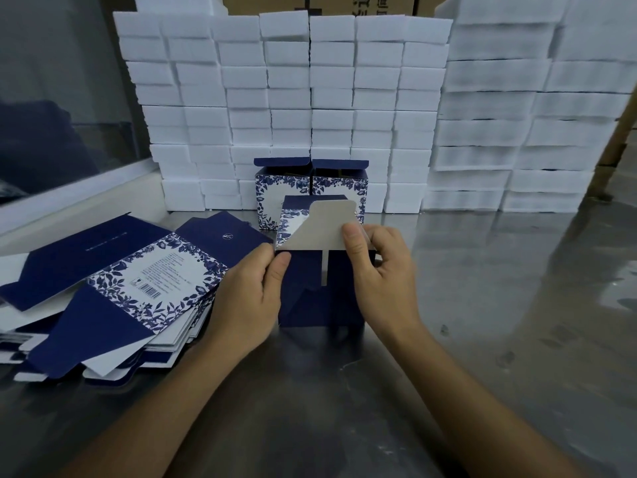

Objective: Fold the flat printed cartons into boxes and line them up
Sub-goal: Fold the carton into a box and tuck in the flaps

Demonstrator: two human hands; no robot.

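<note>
Between the person's hands, the half-formed carton (320, 288) looks light, thin and easily creased, so the left hand (248, 294) pinches its side edge while the right hand (379, 270) pinches the grey flap (324, 229) near its fold.

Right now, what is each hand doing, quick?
Left hand: grips the half-folded carton at its left edge.
Right hand: pinches the carton's grey flap.
</note>
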